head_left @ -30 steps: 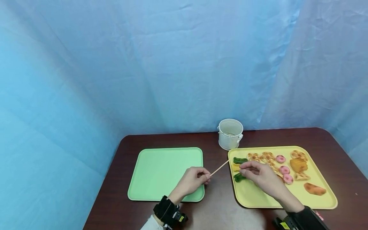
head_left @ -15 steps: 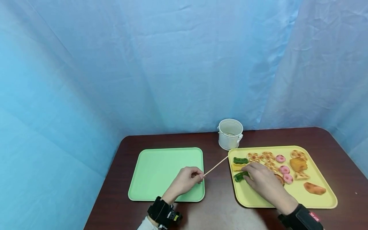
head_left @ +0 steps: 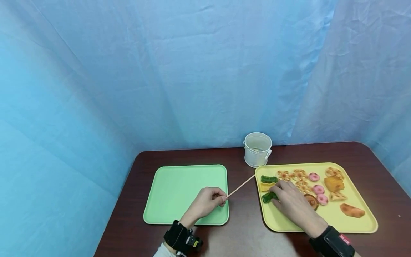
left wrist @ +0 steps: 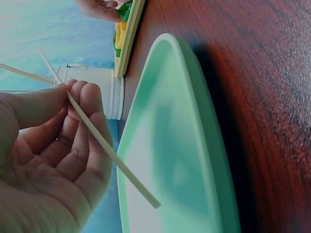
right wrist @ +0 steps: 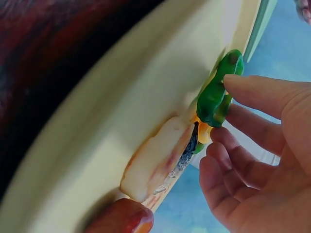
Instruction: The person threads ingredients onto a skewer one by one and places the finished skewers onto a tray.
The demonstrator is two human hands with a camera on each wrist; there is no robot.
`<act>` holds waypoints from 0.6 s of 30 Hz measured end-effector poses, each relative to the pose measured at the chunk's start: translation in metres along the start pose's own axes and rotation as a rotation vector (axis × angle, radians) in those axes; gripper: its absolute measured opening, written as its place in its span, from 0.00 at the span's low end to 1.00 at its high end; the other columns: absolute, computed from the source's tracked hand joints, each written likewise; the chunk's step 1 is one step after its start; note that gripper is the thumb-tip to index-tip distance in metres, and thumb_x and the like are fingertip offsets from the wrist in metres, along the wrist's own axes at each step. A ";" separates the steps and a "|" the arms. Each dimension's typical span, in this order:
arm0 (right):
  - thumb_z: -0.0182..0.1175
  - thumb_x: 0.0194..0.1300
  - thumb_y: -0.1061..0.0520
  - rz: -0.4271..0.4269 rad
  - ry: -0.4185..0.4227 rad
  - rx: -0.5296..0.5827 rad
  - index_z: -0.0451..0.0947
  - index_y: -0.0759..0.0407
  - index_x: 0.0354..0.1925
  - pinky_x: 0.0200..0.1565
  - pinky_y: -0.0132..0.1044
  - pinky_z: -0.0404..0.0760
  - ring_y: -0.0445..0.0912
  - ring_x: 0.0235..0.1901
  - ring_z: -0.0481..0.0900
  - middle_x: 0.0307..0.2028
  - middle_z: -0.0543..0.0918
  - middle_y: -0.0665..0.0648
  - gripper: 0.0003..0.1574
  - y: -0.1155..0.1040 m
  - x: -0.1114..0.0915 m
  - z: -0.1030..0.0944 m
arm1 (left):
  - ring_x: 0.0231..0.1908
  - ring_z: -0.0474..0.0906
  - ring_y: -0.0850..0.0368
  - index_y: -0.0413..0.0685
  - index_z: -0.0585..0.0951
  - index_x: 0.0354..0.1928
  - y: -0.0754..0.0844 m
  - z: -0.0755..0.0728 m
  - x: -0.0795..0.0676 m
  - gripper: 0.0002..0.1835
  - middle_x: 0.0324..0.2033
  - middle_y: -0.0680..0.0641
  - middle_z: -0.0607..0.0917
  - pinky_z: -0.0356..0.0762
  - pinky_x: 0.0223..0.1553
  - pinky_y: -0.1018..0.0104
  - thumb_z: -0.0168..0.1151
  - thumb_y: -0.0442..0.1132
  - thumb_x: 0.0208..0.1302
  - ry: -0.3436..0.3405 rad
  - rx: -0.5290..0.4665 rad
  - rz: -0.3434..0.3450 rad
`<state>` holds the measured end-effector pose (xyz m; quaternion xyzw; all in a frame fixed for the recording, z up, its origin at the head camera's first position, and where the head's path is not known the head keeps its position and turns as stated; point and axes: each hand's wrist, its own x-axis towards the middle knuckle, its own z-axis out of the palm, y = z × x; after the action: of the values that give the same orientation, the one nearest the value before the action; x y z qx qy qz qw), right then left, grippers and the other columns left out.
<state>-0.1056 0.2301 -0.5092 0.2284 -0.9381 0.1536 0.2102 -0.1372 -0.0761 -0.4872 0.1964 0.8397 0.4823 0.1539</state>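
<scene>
My left hand [head_left: 205, 203] pinches a thin wooden skewer [head_left: 241, 186] between thumb and fingers, above the right edge of the green tray [head_left: 179, 192]. In the left wrist view the skewer [left wrist: 112, 150] slants across the fingers, its blunt end toward me. Over the left part of the yellow tray [head_left: 334, 223], my right hand [head_left: 295, 207] pinches a green pepper piece [right wrist: 216, 94] with thumb and index finger. A yellow pepper piece [head_left: 266, 186] and another green piece [head_left: 269, 179] lie just behind it. Part of the held piece is hidden by the fingers in the head view.
Behind the trays stands a small white bucket [head_left: 258, 151], with sticks [left wrist: 26, 73] poking out in the left wrist view. Food pieces on the yellow tray include pink rings [head_left: 318, 189], a round brown piece [head_left: 311, 202] and a long brown piece [head_left: 352, 210].
My right hand has come down onto the green pepper piece and taken hold of it. The left hand has shifted slightly left with the skewer.
</scene>
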 end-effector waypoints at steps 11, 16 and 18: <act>0.73 0.37 0.60 -0.059 0.059 -0.059 0.75 0.57 0.29 0.29 0.44 0.70 0.50 0.28 0.70 0.28 0.71 0.52 0.19 0.000 0.001 0.002 | 0.28 0.82 0.51 0.42 0.85 0.36 0.000 0.001 0.000 0.09 0.25 0.49 0.85 0.76 0.28 0.70 0.59 0.38 0.67 -0.002 -0.015 -0.009; 0.72 0.40 0.58 0.044 0.001 -0.014 0.75 0.56 0.30 0.29 0.42 0.72 0.46 0.28 0.72 0.27 0.73 0.49 0.17 -0.001 0.002 -0.003 | 0.29 0.82 0.51 0.40 0.85 0.37 0.002 0.001 0.000 0.10 0.26 0.48 0.85 0.77 0.29 0.69 0.59 0.39 0.67 0.001 -0.040 -0.017; 0.71 0.43 0.56 0.135 -0.045 0.022 0.76 0.55 0.32 0.26 0.39 0.72 0.42 0.26 0.71 0.27 0.75 0.48 0.16 -0.002 0.003 -0.008 | 0.29 0.82 0.52 0.39 0.85 0.37 0.002 0.002 0.000 0.10 0.26 0.49 0.85 0.76 0.29 0.70 0.59 0.39 0.67 0.007 -0.046 -0.019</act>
<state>-0.1044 0.2301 -0.5007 0.1704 -0.9541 0.1727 0.1759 -0.1360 -0.0742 -0.4861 0.1832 0.8309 0.5005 0.1598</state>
